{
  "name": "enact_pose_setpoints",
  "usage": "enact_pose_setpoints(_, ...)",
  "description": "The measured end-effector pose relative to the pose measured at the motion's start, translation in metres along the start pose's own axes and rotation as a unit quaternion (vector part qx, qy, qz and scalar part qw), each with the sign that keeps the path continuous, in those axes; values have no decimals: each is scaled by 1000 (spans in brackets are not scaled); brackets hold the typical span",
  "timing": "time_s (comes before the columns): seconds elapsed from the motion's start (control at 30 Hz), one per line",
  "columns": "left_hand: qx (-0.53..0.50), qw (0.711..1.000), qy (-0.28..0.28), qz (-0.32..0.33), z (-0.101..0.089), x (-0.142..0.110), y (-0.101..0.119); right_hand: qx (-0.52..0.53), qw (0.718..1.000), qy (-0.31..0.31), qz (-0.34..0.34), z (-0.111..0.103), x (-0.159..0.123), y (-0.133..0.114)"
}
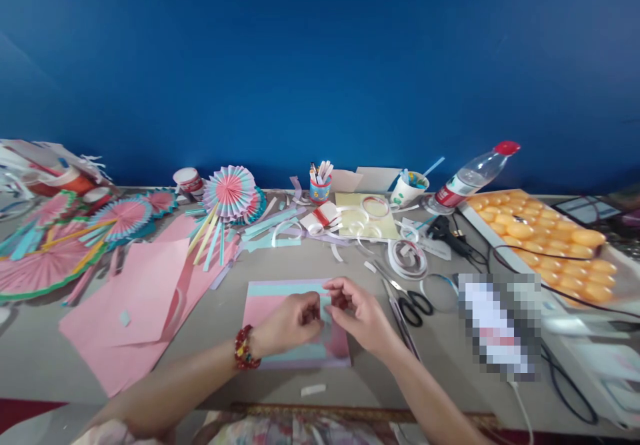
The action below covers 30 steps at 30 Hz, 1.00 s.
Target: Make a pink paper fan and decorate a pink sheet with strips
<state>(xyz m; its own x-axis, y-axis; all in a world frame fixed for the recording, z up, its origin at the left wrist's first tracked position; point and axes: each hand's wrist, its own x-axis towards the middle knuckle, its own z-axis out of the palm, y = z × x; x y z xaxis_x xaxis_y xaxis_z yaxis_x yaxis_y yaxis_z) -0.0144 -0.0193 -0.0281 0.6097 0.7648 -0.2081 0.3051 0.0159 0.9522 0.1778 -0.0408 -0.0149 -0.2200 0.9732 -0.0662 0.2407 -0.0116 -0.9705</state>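
Observation:
Layered paper (260, 303) in pink, light blue and lavender lies flat on the grey table in front of me. Over its middle is my left hand (293, 321), its fingers curled into a pinch; whatever they hold, if anything, is hidden. My right hand (363, 315) hovers at the paper's right side, fingers curved, with a gap between thumb and forefinger. A pale blue patch shows between the two hands, but I cannot tell whether it is a separate piece. Black-handled scissors (416, 307) lie right of my right hand, beside a slim metal tool (400, 318).
Pink sheets (125, 325) and folded paper fans (230, 193) cover the left side. Along the back stand a pen cup (320, 186), a white cup (407, 191) and a tilted bottle (470, 177). A tape roll (407, 258), glue gun (447, 231) and orange bubbled tray (540, 238) sit right.

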Motion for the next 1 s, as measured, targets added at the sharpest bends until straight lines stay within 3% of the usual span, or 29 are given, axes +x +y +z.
enact_pose_setpoints(0.13,-7,1000,4,11,-2,-2,6,-11,1000,2,2,-7,-6,2)
enact_pose_setpoints(0.3,30,998,-20,55,1,-4,10,-53,997,-41,43,-14,-22,11)
enact_pose_setpoints(0.57,84,990,-46,100,10,-4,11,-83,992,-42,84,-13,-40,27)
enact_pose_setpoints(0.73,136,981,-5,137,7,-10,5,-33,993,-41,106,-12,-44,30)
enact_pose_setpoints(0.83,255,945,16,205,3,-21,-4,-28,989,-57,135,-16,-47,34)
enact_pose_setpoints(1.0,413,860,-47,295,4,-44,-25,20,979,-84,183,-19,-51,44)
